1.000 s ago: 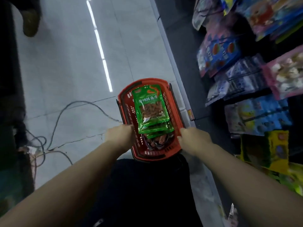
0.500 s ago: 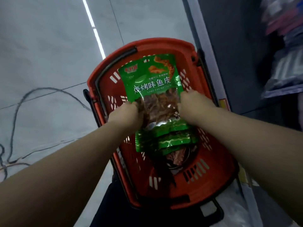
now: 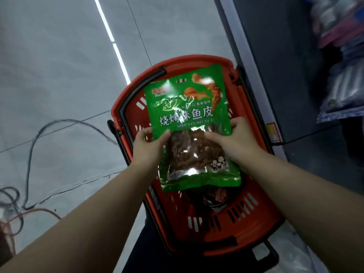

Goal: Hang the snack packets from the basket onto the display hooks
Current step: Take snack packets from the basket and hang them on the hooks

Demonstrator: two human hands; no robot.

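A green snack packet with a clear window of brown strips is held above the red basket. My left hand grips its left edge and my right hand grips its right edge, thumbs on the front. The basket stands on the floor below me, its black handles folded down. Under the lifted packet a dark red packet lies on the basket's bottom, mostly hidden.
Grey tiled floor spreads to the left, with loose cables across it. A dark shelf base runs along the right. Blurred hanging packets fill the upper right corner.
Both hands closed on the green packet's sides and raised it off the stack in the basket. The camera has dropped closer to the basket.
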